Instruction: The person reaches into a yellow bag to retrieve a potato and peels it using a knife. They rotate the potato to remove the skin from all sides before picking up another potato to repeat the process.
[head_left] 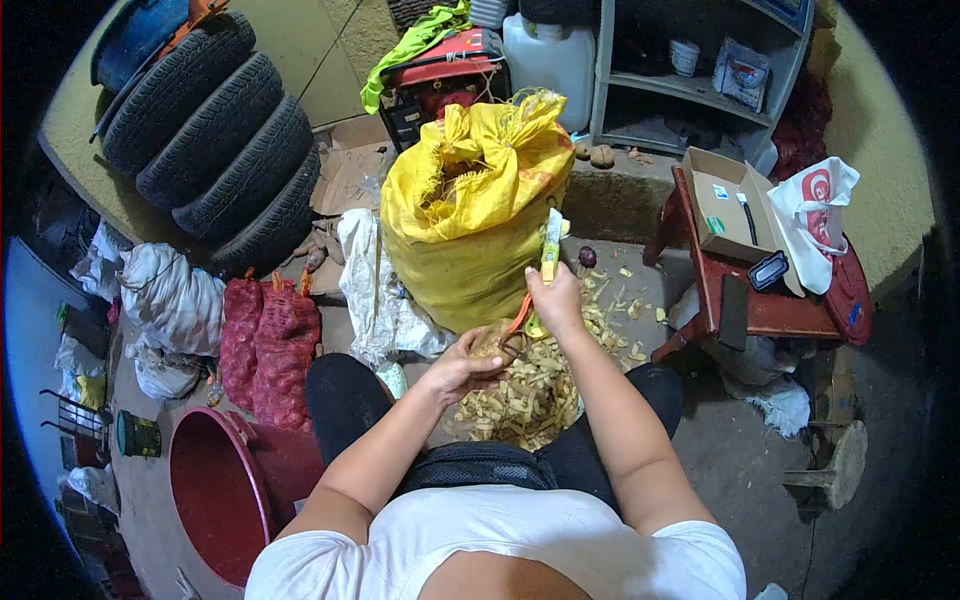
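We have our left hand (462, 369) curled around a brown potato (490, 341), while our right hand (556, 298) closes on a peeling tool (551, 256), its yellow end standing up past the fist and its orange part reaching down to the potato. The potato sits low between our knees, over the heap of peelings (520, 405) and just in front of the yellow sack (465, 275). To work well here, we should cradle it from below and behind, fingertips out of the blade's path, and draw light, even strokes, turning it a little between passes. A damp skin could slip, so we do best to keep our wrists loose and the potato over the heap.
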